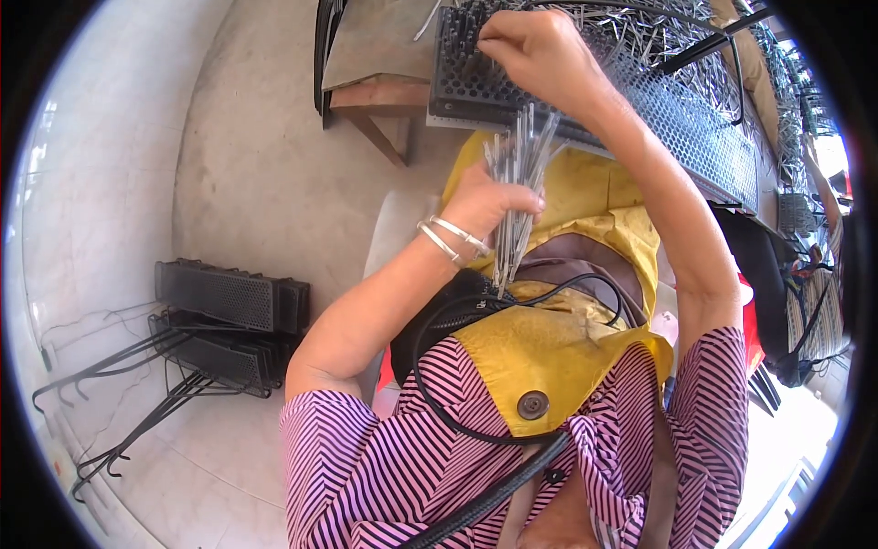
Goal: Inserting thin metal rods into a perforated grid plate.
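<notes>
My left hand (487, 199) is closed around an upright bundle of thin grey metal rods (523, 151), whose ends stick out above and below the fist. My right hand (538, 53) is over a black perforated rack (480, 102), thumb and fingertips pinched together. Whatever the pinch holds, if anything, I cannot make out. Beside these fingertips, several dark rods (457, 38) stand in the rack's holes at its left part. Below the rack's front edge, the bundle is held over the yellow apron (549, 343) on my lap.
Behind the rack lies a heap of loose metal strips (640, 37). A perforated metal sheet (695, 123) extends to the right. A wooden bench (380, 96) stands at the left. Black mesh racks with hooked wire frames (224, 297) lie on the floor. A black cable (421, 343) crosses my apron.
</notes>
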Demonstrator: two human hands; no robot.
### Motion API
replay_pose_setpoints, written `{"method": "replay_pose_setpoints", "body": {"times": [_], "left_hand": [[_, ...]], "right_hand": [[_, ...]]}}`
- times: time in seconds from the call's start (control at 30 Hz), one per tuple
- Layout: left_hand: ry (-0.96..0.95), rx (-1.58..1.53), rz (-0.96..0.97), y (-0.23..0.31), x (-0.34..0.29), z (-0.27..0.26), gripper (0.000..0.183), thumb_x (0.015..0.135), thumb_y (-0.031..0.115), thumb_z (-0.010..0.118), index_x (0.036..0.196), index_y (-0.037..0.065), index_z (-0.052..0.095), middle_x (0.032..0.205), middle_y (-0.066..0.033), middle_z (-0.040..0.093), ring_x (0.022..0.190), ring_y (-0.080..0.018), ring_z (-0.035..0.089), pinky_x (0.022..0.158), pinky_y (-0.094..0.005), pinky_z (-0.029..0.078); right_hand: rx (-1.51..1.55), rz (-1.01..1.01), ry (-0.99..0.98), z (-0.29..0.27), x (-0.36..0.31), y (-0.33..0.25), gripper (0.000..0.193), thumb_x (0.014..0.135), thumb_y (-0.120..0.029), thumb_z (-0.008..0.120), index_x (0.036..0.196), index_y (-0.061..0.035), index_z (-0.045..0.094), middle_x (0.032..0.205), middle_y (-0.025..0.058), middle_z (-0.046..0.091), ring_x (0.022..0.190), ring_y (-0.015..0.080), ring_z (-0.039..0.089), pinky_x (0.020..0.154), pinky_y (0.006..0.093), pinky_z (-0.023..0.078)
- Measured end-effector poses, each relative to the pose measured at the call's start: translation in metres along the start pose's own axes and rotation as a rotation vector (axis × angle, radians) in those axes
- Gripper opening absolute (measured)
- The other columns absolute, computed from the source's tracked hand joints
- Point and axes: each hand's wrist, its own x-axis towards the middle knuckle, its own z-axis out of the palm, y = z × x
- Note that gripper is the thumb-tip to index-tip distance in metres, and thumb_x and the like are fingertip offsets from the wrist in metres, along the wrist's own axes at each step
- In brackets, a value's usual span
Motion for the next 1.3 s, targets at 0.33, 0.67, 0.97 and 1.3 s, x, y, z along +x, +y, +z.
{"method": "replay_pose_setpoints", "body": {"times": [0.33, 0.67, 0.97, 1.3], "left_hand": [[-0.005, -0.036, -0.024, 0.002, -0.002, 0.001, 0.066, 0.056, -0.009, 0.062, 0.117, -0.002, 0.037, 0.07, -0.012, 0.057, 0.053, -0.0183, 0.056, 0.048, -0.0281, 0.046], [-0.025, 0.007, -0.013, 0.003, -0.003, 0.004, 0.023, 0.06, -0.007, 0.062, 0.08, 0.0, 0.052, 0.068, -0.0099, 0.057, 0.054, -0.0179, 0.056, 0.047, -0.0284, 0.047], [-0.055, 0.044, 0.0, 0.002, -0.002, 0.003, 0.022, 0.06, -0.006, 0.062, 0.079, -0.001, 0.052, 0.067, -0.0102, 0.057, 0.053, -0.0176, 0.055, 0.047, -0.0287, 0.047], [-0.067, 0.038, 0.037, 0.004, -0.006, 0.006, 0.022, 0.061, -0.006, 0.062, 0.079, 0.0, 0.051, 0.068, -0.0102, 0.057, 0.054, -0.0178, 0.056, 0.047, -0.0293, 0.048]], "right_hand": [[-0.055, 0.036, 0.079, 0.007, -0.012, 0.004, 0.01, 0.071, -0.006, 0.06, 0.078, 0.0001, 0.058, 0.067, 0.0127, 0.056, 0.056, 0.0261, 0.054, 0.053, 0.0288, 0.044], [0.065, -0.288, 0.171, -0.003, -0.002, -0.012, 0.01, 0.063, 0.005, 0.057, 0.065, 0.0031, 0.047, 0.06, 0.0172, 0.048, 0.054, 0.0345, 0.049, 0.046, 0.0375, 0.038], [0.012, -0.074, 0.007, -0.01, 0.0, 0.0, 0.008, 0.065, 0.0, 0.057, 0.061, 0.0035, 0.051, 0.056, 0.0185, 0.048, 0.053, 0.0339, 0.051, 0.048, 0.0372, 0.039], [-0.06, 0.361, -0.008, -0.024, -0.03, -0.006, 0.02, 0.075, -0.018, 0.061, 0.084, 0.0004, 0.06, 0.067, 0.0088, 0.058, 0.055, 0.0133, 0.056, 0.05, 0.0272, 0.043]]}}
